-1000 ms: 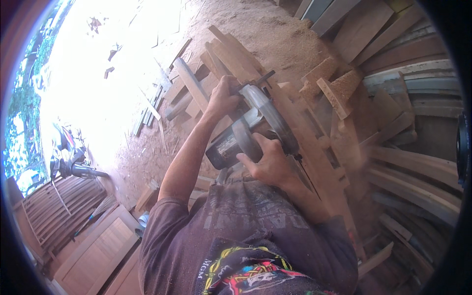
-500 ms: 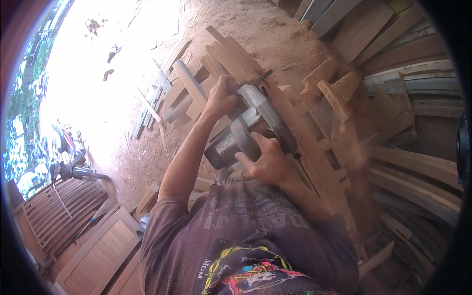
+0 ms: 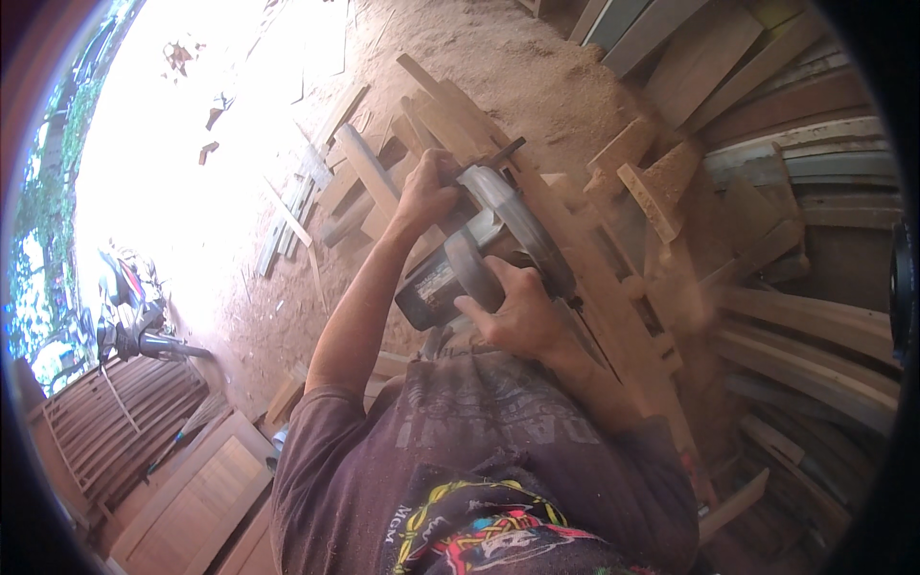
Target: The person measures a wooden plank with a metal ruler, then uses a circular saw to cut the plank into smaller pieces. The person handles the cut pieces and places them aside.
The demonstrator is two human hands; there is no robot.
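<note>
A circular saw (image 3: 513, 216) with a grey blade guard and a dark motor housing rests on a long wooden board (image 3: 575, 278). My right hand (image 3: 522, 311) is wrapped round its rear handle (image 3: 471, 268), thumb and finger showing on either side. At the saw's front, my left hand (image 3: 431, 192) is closed, gripping beside a dark bar (image 3: 503, 153) that juts out past the guard. Exactly which part those fingers hold is hidden. A dark straight line (image 3: 599, 345) runs along the board behind the saw. The blade itself cannot be seen.
Offcuts and planks (image 3: 364, 168) lie beyond my left arm on sawdust-covered ground (image 3: 537, 57). Stacked boards (image 3: 805, 355) line the right side. A motorcycle (image 3: 134, 311), a slatted wooden panel (image 3: 125, 422) and a panelled door (image 3: 196, 494) stand at the left.
The saw and both hands sit very slightly further left in the picture, as the whole view has shifted a little. Both grips stay the same.
</note>
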